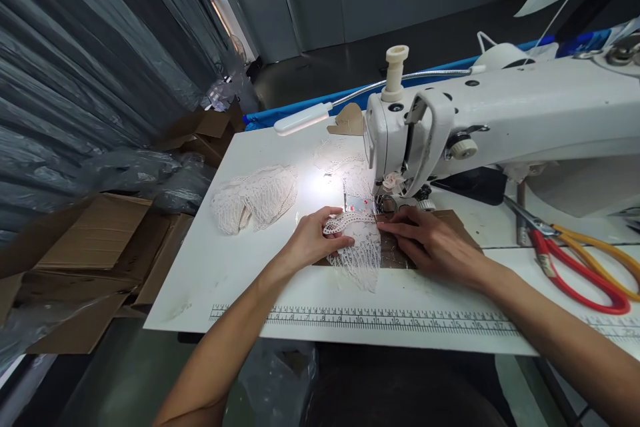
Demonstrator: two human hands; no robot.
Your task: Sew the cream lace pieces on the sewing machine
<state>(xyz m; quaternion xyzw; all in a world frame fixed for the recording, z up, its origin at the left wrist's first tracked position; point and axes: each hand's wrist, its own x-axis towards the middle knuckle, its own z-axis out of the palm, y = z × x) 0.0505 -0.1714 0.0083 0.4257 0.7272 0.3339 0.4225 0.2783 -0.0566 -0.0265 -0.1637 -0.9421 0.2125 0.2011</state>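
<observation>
Harsh lamp (302, 121) glare, dim surroundings

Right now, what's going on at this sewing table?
A person sits at a white sewing machine, feeding a white lace piece toward the needle. The left hand presses flat on the lace's left edge, and the right hand holds it down over a brown cardboard template just in front of the presser foot. A lamp lights the spot. More lace lies to the left, and red and yellow scissors rest on the right.
</observation>
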